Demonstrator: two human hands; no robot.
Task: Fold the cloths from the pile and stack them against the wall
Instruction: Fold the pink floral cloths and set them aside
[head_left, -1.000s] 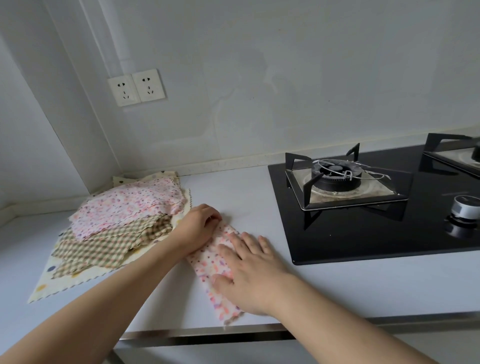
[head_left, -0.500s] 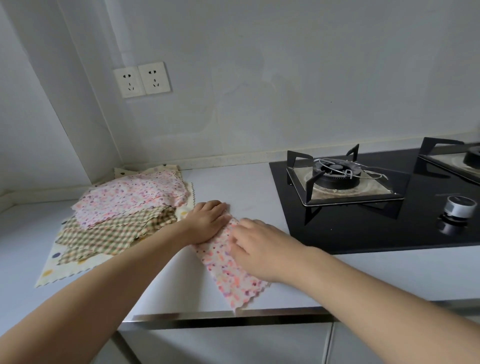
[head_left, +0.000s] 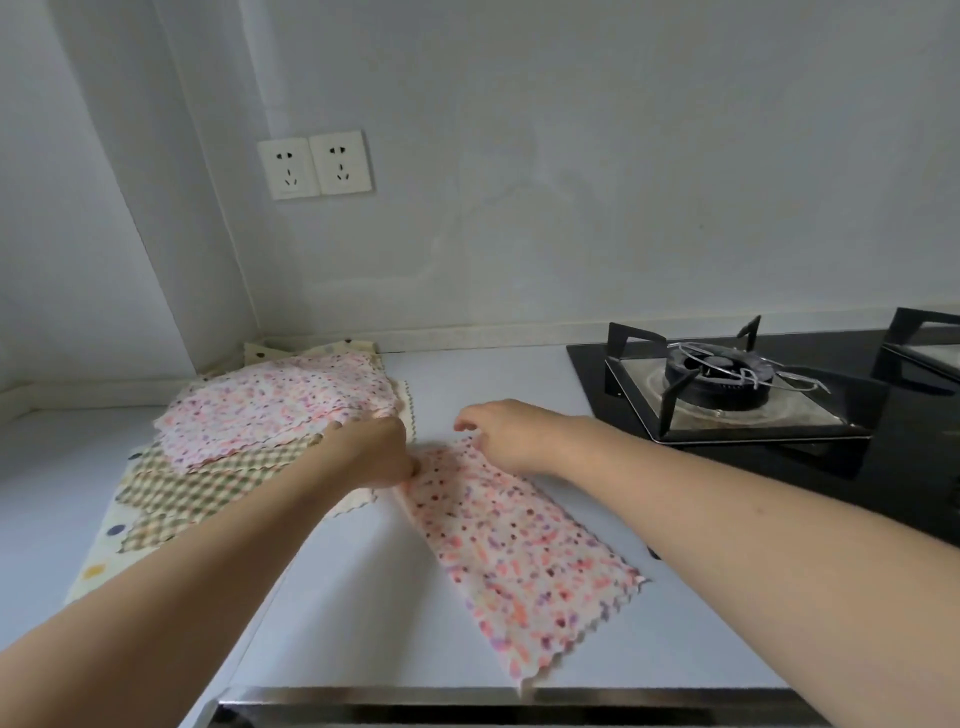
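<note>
Folded speckled cloth (head_left: 514, 561), a pinked-edge strip, lies right of the pile (head_left: 249, 441). Left hand (head_left: 371, 452) pinches its far corner; right hand (head_left: 501, 434) hovers, fingers relaxed.

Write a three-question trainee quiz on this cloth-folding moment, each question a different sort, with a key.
1. True or false: the folded speckled cloth lies on the black hob.
2. Multiple choice: what lies directly under the pink cloths of the pile? A) a checked cloth B) a blue towel C) a plate
3. Fill in: the left hand and the right hand are both at the cloth's ____ end, the one toward the wall.

Key
1. False; it lies on the grey countertop, between pile and hob.
2. A
3. far
</note>
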